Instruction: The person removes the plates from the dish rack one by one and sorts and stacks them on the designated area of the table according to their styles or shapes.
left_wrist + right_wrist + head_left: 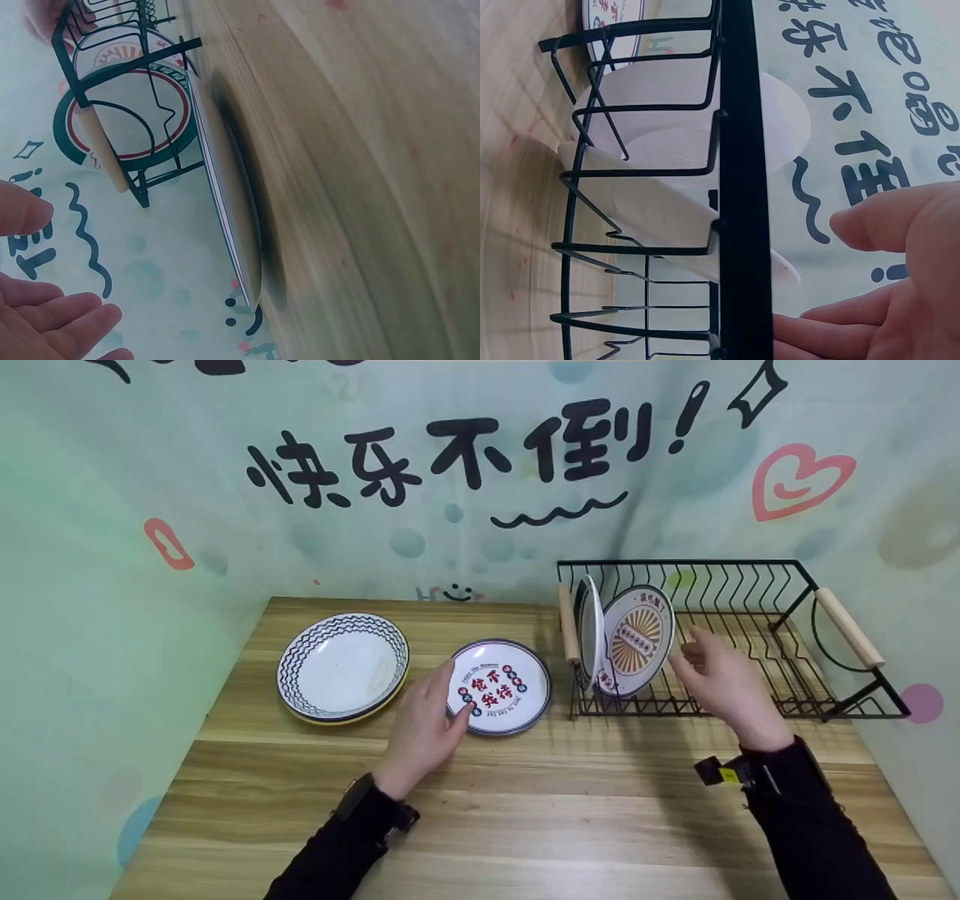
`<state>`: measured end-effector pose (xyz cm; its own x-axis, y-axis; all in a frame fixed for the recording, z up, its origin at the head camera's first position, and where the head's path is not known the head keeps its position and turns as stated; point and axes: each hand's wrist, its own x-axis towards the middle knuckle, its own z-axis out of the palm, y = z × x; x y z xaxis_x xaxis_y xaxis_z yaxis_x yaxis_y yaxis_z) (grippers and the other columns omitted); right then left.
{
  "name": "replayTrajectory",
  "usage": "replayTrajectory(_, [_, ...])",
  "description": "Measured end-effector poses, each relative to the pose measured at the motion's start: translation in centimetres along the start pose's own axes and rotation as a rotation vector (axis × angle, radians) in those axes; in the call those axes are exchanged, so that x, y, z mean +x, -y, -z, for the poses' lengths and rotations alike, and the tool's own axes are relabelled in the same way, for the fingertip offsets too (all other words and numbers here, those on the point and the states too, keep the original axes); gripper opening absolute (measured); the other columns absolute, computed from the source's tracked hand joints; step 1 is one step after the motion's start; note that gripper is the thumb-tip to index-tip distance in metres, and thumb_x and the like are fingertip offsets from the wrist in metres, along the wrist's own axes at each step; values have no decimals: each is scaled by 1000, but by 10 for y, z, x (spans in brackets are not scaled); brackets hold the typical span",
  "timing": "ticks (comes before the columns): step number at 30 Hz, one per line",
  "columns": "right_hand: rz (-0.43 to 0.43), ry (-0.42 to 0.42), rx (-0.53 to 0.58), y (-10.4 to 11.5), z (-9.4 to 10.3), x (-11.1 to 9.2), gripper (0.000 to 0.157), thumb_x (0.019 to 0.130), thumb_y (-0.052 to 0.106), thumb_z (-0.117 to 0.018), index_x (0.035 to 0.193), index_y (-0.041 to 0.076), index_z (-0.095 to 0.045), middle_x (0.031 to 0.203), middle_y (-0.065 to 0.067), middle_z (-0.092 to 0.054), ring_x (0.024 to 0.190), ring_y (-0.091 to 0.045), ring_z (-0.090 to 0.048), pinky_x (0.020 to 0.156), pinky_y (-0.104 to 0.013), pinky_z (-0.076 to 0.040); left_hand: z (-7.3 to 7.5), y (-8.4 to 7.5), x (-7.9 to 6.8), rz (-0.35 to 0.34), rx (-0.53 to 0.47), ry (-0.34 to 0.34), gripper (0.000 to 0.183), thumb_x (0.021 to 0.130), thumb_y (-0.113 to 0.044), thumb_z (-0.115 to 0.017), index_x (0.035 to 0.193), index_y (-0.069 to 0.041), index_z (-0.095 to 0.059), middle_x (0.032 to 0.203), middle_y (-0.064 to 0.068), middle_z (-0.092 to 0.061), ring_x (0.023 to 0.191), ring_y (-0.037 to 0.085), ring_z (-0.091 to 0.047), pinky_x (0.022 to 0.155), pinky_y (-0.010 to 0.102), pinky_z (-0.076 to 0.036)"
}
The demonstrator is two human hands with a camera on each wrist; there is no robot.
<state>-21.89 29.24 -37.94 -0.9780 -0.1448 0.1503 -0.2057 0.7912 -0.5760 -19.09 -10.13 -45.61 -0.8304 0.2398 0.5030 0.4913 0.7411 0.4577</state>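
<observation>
My left hand (424,724) hovers at the left edge of a small white plate (517,701) with red lettering and a blue rim, which lies on the table. In the left wrist view, the thumb and fingers (75,326) are spread with nothing between them. My right hand (724,679) is at the right side of a plate with an orange sunburst (656,619), which leans in a black wire dish rack (682,561). The right wrist view shows its thumb (877,225) apart from the fingers, past the rack's bar. Another plate (592,637) stands nearly edge-on at the rack's left end.
A white bowl with wavy black lines (345,675), a yellow edge beneath its rim, sits left on the wooden table (510,817). Wooden handles (847,626) flank the rack, whose right slots hold no plates. A printed cloth (480,540) hangs behind.
</observation>
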Motion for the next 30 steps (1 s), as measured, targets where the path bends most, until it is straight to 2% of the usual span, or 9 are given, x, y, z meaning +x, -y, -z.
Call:
replayTrajectory(13, [-14,-5,-1,0,-3,7,66,102,27,-54,144,-17,-28,121,-34,-59,107,-49,-60,89,-60,-50,-3,-4,-3,-91,9,10,73,88,-20,-72,145,10,-36,138,27,-51,127,41,-49,111,55,-34])
replayTrajectory(21, [-43,43,31,0,-8,9,69,104,32,-51,146,-17,-26,121,-35,-59,109,-48,-58,91,-59,-49,-3,-9,-3,-95,10,25,75,88,-20,-73,145,10,-35,139,26,-51,125,39,-50,110,54,-35])
replayTrajectory(30, [-36,35,10,1,-13,13,60,102,29,-54,141,-13,-37,115,-34,-62,102,-46,-62,85,-59,-52,-4,-17,-2,-96,11,49,73,89,-21,-70,146,9,-35,141,26,-50,128,38,-48,112,54,-33])
